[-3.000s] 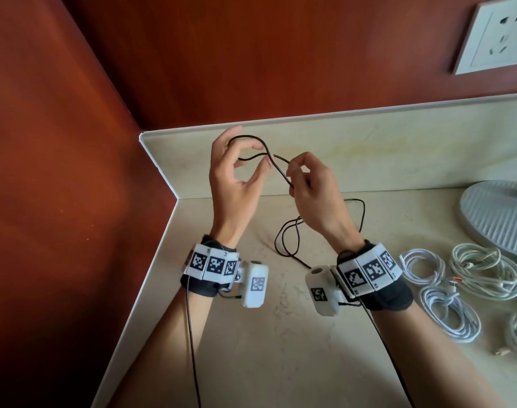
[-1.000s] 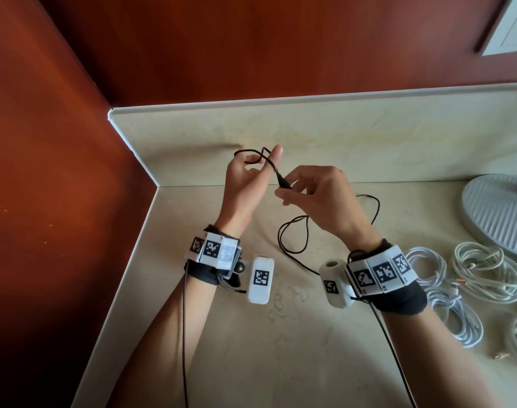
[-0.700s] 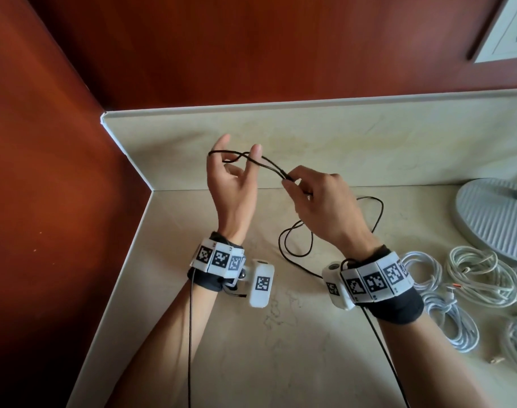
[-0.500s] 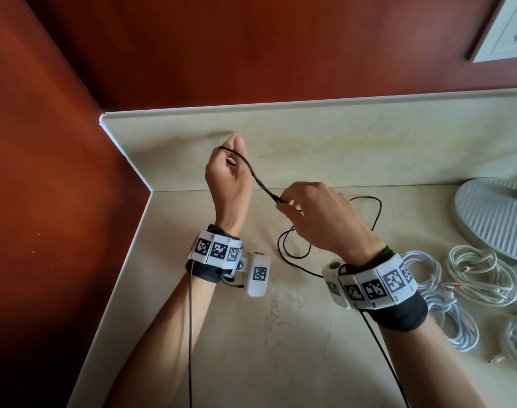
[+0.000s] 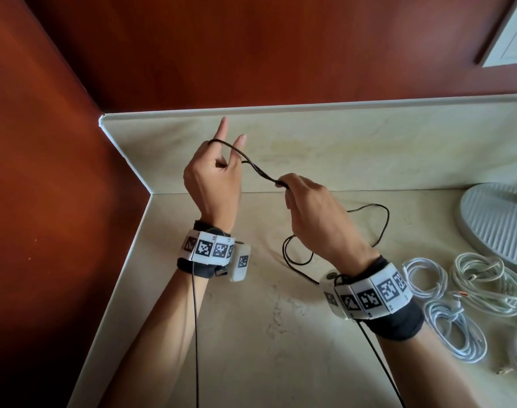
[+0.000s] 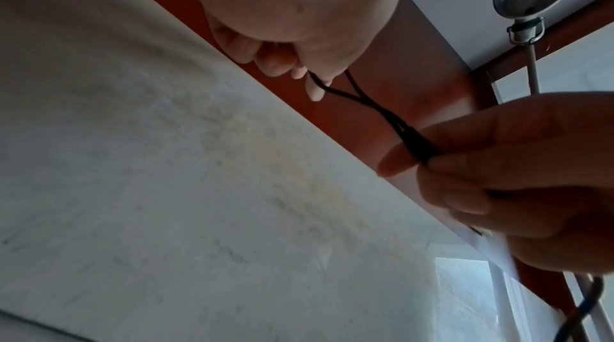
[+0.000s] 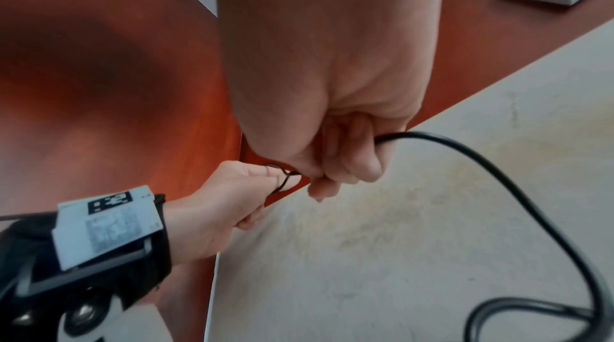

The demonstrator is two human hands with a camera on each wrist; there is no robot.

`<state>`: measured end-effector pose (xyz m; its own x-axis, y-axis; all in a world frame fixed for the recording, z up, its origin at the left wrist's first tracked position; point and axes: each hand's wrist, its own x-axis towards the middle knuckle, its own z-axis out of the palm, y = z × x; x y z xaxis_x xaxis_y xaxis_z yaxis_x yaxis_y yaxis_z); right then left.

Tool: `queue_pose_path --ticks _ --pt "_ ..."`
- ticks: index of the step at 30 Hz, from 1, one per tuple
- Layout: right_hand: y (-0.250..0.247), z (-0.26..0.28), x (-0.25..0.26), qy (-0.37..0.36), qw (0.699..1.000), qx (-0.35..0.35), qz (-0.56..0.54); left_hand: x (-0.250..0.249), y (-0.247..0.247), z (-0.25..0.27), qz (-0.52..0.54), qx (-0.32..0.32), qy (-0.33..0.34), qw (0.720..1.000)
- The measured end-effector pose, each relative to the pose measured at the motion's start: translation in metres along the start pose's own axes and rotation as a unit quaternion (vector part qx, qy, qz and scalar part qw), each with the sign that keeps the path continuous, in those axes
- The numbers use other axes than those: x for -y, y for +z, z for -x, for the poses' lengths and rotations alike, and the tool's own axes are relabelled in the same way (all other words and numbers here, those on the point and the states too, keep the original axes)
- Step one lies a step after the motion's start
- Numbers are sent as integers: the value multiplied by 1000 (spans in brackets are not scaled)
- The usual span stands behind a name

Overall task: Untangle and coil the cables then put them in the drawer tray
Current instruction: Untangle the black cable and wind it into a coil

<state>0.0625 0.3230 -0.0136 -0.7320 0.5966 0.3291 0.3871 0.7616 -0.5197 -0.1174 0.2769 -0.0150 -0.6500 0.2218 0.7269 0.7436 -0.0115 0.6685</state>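
Note:
A thin black cable (image 5: 260,172) runs in the air between both hands above the counter's back left corner. My left hand (image 5: 219,169) is raised with two fingers pointing up and a loop of the cable hooked round them; its other fingers are curled. My right hand (image 5: 304,207) pinches the doubled cable (image 6: 372,109) at its fingertips, just right of the left hand. From the right hand (image 7: 332,137) the rest of the black cable (image 7: 498,164) hangs down and lies in loose loops on the counter. No drawer tray is in view.
Several coiled white cables (image 5: 454,331) lie on the beige counter (image 5: 281,363) at the right. A grey ribbed round base (image 5: 498,222) stands behind them. Red-brown wood walls (image 5: 45,201) close the left and back, with a white socket (image 5: 516,33) at the top right.
My left hand has turned and opened from a closed hold, raising two fingers with the loop spread over them. My right hand keeps its pinch and has shifted slightly up.

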Motion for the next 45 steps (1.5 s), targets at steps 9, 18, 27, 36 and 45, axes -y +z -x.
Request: queue_pose_path --ticks 9,18,27,36,45 --pt "-3 5 10 -87 992 -68 -57 15 -5 -7 -88 22 -39 995" --pt "3 2 3 -48 973 -84 -210 7 -6 -5 -80 50 -53 994" --pt "8 2 4 10 982 -90 -164 -17 -3 2 31 74 -55 995" --pt "4 -2 8 48 941 -118 -313 -27 -4 4 71 82 -7 994" --pt "-8 1 13 45 929 -171 -324 -30 -5 6 44 115 44 991"
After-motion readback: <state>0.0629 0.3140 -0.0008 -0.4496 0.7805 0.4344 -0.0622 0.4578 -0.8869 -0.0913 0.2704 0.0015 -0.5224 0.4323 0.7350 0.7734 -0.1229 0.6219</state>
